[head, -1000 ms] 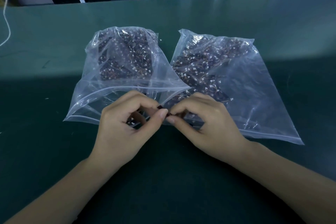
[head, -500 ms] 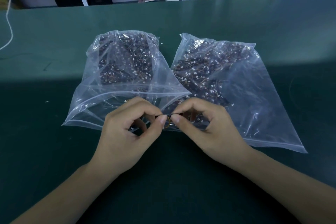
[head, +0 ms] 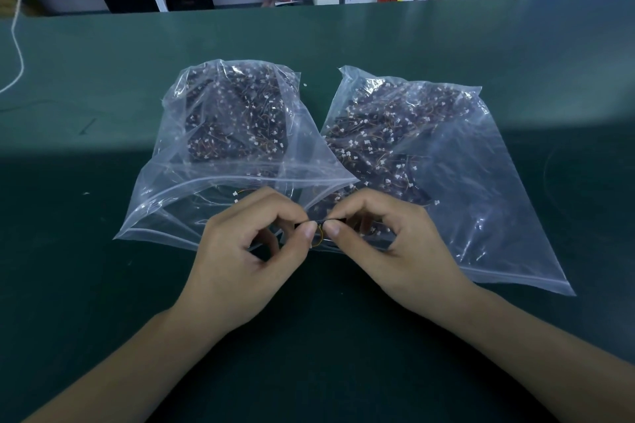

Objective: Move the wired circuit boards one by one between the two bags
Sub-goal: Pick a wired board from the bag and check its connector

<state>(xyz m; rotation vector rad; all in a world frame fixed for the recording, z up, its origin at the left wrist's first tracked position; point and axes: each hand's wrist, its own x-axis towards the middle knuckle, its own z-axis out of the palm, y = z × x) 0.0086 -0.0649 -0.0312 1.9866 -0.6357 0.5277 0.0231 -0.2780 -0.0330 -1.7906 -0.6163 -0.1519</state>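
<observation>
Change noted: against the picture a second ago, both hands sit in nearly the same place between the bag mouths, but a loop of orange-yellow wire [head: 319,240] now hangs in view below the pinch. Judged meaning: one board is mid-handover between the bags; direction cannot be told.

Item: small dark wired circuit board [head: 323,220], held level between the hands, above the dark green table mat [head: 343,354], just before both bag openings.

Grip: left hand [head: 247,257] and right hand [head: 395,244] each pinch one end, thumb against forefinger, thumb tips almost touching.

Containers: left clear plastic zip bag [head: 165,209] and right clear plastic zip bag [head: 498,216], side by side, each well filled with boards.
</observation>
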